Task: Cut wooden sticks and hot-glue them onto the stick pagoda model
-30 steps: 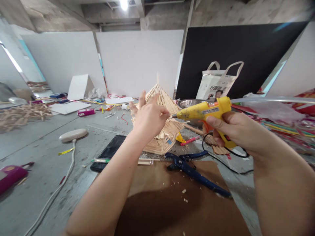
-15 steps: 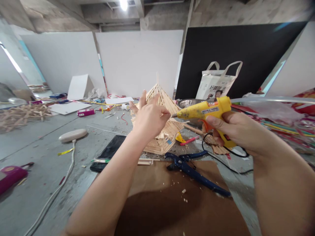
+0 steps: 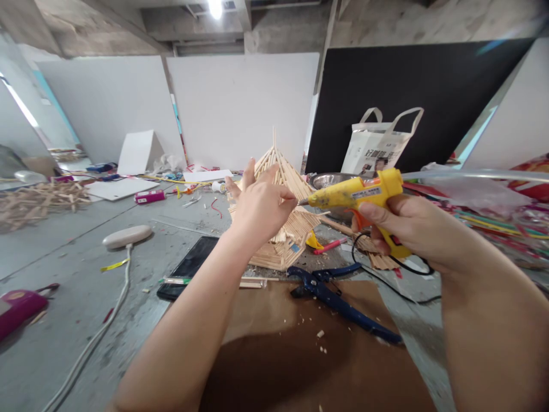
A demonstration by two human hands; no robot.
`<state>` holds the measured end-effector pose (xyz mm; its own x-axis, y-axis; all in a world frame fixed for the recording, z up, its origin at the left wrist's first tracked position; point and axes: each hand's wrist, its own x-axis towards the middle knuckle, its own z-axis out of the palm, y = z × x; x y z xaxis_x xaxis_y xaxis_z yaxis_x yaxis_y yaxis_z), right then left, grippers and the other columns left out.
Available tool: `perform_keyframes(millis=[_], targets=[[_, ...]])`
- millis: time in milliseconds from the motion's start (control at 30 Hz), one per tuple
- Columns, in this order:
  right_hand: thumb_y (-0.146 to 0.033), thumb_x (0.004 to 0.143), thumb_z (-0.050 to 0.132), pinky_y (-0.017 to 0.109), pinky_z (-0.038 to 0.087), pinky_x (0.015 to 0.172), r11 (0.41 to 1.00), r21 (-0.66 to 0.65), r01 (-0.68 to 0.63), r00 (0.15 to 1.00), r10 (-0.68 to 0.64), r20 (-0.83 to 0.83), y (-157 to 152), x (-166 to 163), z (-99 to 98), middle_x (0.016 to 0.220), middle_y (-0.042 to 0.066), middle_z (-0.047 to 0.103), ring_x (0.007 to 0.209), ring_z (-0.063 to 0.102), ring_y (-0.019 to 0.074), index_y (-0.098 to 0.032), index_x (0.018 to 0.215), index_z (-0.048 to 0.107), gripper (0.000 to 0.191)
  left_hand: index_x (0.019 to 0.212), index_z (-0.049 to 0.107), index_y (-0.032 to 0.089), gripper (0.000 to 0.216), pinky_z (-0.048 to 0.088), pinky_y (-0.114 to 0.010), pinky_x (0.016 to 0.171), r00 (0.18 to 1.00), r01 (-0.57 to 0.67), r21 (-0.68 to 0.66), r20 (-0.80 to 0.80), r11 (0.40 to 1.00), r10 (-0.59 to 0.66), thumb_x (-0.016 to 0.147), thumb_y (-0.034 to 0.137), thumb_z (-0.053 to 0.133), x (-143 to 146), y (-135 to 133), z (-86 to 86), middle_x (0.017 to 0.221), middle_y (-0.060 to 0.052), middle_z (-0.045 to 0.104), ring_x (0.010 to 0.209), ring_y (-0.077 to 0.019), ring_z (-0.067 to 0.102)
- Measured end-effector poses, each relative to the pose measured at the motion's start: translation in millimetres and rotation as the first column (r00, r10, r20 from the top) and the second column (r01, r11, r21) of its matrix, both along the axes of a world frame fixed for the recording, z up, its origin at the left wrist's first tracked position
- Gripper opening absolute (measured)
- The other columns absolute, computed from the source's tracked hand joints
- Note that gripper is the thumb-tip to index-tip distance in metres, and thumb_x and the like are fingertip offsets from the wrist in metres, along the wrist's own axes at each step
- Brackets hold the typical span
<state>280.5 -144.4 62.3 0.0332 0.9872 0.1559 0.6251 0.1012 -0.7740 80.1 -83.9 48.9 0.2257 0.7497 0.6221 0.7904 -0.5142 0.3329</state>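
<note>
My right hand (image 3: 407, 223) is wrapped round a yellow hot glue gun (image 3: 343, 193), fingers near its orange trigger. A long clear glue stick (image 3: 450, 175) runs out of the back of the gun. The metal nozzle points left and meets, or almost meets, the fingertips of my left hand (image 3: 262, 207). There thumb and forefinger are pinched together while the other fingers stand spread; whatever lies in the pinch is too small to make out. Behind this hand rises a pointed model (image 3: 294, 177) built of thin wooden sticks, partly covered by the hand.
Blue cutters (image 3: 343, 306) lie on a brown board (image 3: 274, 355) in front. A black tablet-like slab (image 3: 193, 263) sits left of it. Further off are a white corded device (image 3: 127, 236), a metal bowl (image 3: 332, 181), a white bag (image 3: 377, 146) and a wood-scrap pile (image 3: 38, 206).
</note>
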Motion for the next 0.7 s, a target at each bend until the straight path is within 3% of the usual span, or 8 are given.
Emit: perform_keyframes(millis=[467,600,700], targets=[[-0.060,0.063,0.050,0.019,0.032,0.024,0.999,0.034,0.013,0.999,-0.012,-0.034,1.8,0.9,-2.2,0.035,-0.001,0.047,0.027,0.042,0.0086,-0.018,0.062,0.054,0.042,0.074,0.062,0.024,0.016,0.001,-0.064,0.090,1.000,0.016,0.035,-0.001,0.999,-0.015,0.071,0.035,0.051,-2.5,0.1,0.3,0.127,-0.001,0.041,0.125,-0.0326,0.010],[-0.056,0.065,0.053,0.019,0.033,0.026,0.998,0.067,0.014,0.995,-0.007,-0.104,1.7,1.1,-1.3,0.038,-0.002,0.048,0.028,0.044,0.0082,-0.017,0.063,0.055,0.038,0.072,0.061,0.021,0.014,0.011,-0.058,0.094,0.980,0.018,0.192,0.190,0.981,-0.055,0.071,0.033,0.053,-5.1,-5.1,6.0,0.116,-0.004,0.050,0.121,-0.0299,0.022],[-0.051,0.066,0.055,0.019,0.033,0.027,0.985,0.164,0.051,0.973,-0.012,-0.231,1.7,-0.4,0.8,0.047,-0.002,0.052,0.030,0.045,0.0076,-0.017,0.071,0.056,0.034,0.073,0.059,0.020,0.012,0.026,-0.044,0.093,0.923,0.069,0.361,0.331,0.930,-0.197,0.074,0.028,0.050,-3.7,-20.9,13.4,0.097,-0.004,0.059,0.105,-0.0216,0.041]])
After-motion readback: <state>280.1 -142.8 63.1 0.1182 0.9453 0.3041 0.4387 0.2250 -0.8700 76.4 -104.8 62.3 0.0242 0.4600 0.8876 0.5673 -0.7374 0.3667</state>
